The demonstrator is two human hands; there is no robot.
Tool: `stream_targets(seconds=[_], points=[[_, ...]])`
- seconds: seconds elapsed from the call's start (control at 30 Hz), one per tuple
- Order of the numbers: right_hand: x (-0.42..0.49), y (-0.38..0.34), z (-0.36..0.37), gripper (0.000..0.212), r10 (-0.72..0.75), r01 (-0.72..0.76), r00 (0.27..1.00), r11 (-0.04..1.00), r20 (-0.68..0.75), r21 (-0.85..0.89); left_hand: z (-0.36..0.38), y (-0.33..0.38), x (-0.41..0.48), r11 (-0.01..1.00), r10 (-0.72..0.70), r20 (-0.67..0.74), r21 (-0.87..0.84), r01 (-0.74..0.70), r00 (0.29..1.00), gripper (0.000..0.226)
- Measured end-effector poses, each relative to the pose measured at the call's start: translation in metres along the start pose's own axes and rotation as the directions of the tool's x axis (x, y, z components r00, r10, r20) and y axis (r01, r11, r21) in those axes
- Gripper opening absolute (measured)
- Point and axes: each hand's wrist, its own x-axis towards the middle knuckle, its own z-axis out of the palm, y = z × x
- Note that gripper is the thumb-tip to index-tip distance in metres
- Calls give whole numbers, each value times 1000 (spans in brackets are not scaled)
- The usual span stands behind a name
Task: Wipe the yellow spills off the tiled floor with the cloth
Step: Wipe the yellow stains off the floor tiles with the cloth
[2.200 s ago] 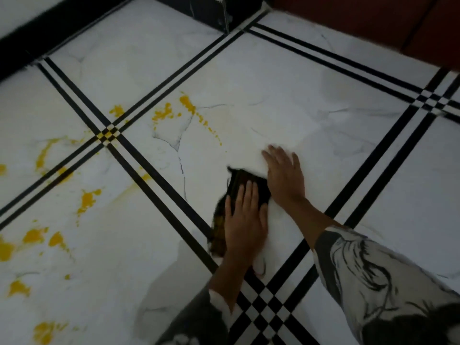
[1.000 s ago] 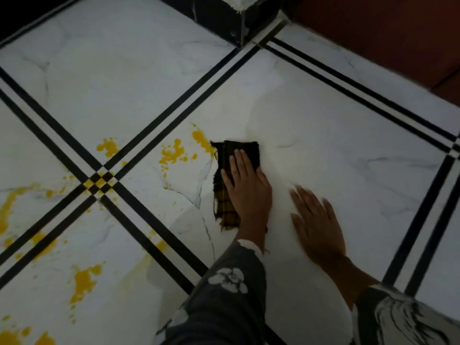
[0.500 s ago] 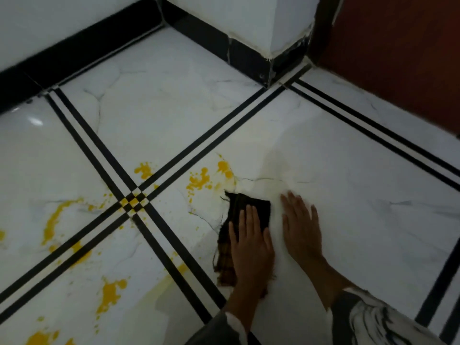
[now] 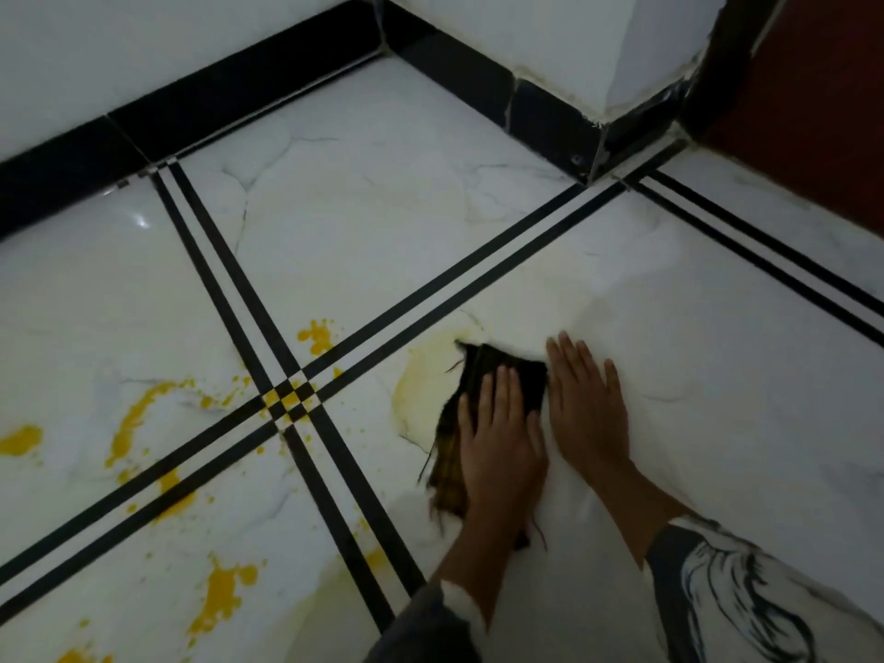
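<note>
A dark checked cloth (image 4: pixel 507 370) lies on the white tiled floor (image 4: pixel 717 375), and my left hand (image 4: pixel 500 437) presses flat on it with fingers spread. Just right of the cloth my right hand (image 4: pixel 586 404) rests flat on the bare tile, holding nothing. A pale yellow smear (image 4: pixel 421 390) spreads on the tile left of the cloth. Bright yellow spills remain further left: a splash (image 4: pixel 316 334) beyond the black lines, a streak (image 4: pixel 131 416), a blotch (image 4: pixel 222 590) and a patch (image 4: pixel 19 440) at the left edge.
Double black lines cross at a junction (image 4: pixel 289 399) left of the cloth. A white wall with black skirting (image 4: pixel 239 83) runs along the back, with a jutting corner (image 4: pixel 598 131). A red-brown door (image 4: pixel 813 88) stands at the far right.
My left hand has pushed the cloth forward and left over the yellow blobs beside it; a pale smear is there now. The view has tilted up toward the wall.
</note>
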Motion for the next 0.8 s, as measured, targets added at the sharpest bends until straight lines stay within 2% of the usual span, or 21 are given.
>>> stream_targets(seconds=[0.07, 0.1, 0.2, 0.27, 0.33, 0.37, 0.43, 0.5, 0.57, 0.67, 0.8], points=[[1, 1, 1, 56, 0, -1, 1000, 1000, -30, -20, -12, -5, 48, 995, 100, 21, 16, -101, 995, 59], [2, 1, 3, 56, 3, -3, 1000, 1000, -27, -17, -15, -17, 71, 998, 66, 15, 23, -66, 998, 56], [3, 2, 3, 61, 9, -9, 1000, 1000, -8, 12, -25, -72, 101, 986, -145, -74, 70, 150, 987, 54], [3, 1, 3, 64, 5, -5, 1000, 1000, 17, -14, -23, -98, 78, 960, -273, -146, 26, 280, 951, 55], [2, -1, 2, 66, 16, -15, 999, 999, 27, -39, -17, -88, 33, 935, -345, -200, 13, 355, 917, 58], [1, 0, 2, 66, 26, -25, 999, 999, 26, -46, -13, -69, 13, 940, -339, -188, -25, 341, 922, 58], [1, -2, 0, 68, 30, -28, 999, 998, 40, -49, -5, -33, -7, 971, -240, -145, -50, 235, 960, 56], [2, -2, -1, 71, 25, -23, 999, 999, 46, -47, -8, -14, 9, 993, -100, -49, -61, 97, 994, 64], [2, -1, -1, 73, 22, -20, 999, 999, 50, -37, -15, -25, 46, 998, -39, -1, -39, 39, 999, 58], [2, -1, 0, 72, 18, -17, 999, 999, 46, -38, -21, -73, 74, 977, -208, -68, 29, 210, 976, 55], [3, 0, -1, 71, 24, -21, 997, 999, 68, -38, -20, -115, 11, 908, -414, -196, -21, 418, 889, 59]])
